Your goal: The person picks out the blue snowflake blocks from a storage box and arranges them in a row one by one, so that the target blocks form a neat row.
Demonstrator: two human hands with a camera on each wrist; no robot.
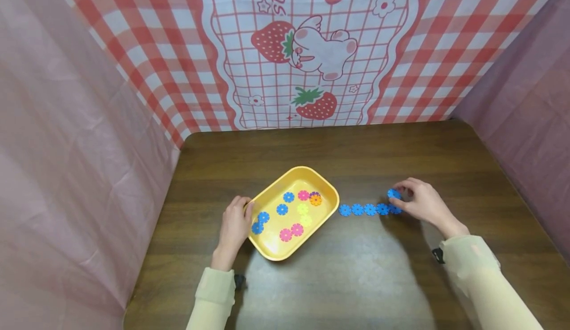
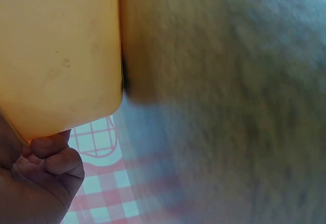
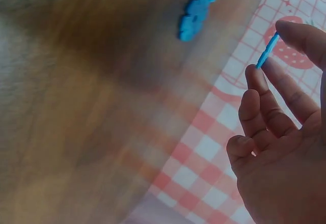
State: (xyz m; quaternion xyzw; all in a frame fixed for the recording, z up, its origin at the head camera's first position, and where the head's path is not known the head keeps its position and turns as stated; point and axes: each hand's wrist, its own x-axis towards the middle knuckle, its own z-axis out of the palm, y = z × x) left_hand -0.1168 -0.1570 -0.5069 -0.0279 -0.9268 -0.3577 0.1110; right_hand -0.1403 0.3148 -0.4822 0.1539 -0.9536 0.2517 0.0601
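Observation:
In the head view my left hand (image 1: 234, 226) grips the left rim of a yellow plastic tray (image 1: 271, 255); its fingers curl at the tray wall (image 2: 61, 56) in the left wrist view. Inside lie several notched flower-shaped discs, blue (image 1: 288, 197), pink (image 1: 286, 235), yellow-green (image 1: 303, 209), orange (image 1: 315, 200) and purple. My right hand (image 1: 423, 204) pinches one blue disc (image 3: 268, 50) by its edges between thumb and fingertips, above the table. Below it runs a row of blue discs (image 1: 370, 210) on the table, its right end partly hidden by the hand.
The brown wooden table (image 1: 347, 280) spreads around the tray and the row. A red-and-white checked cloth with strawberries (image 1: 316, 105) hangs behind its far edge. Pink curtains (image 1: 80, 171) hang on both sides.

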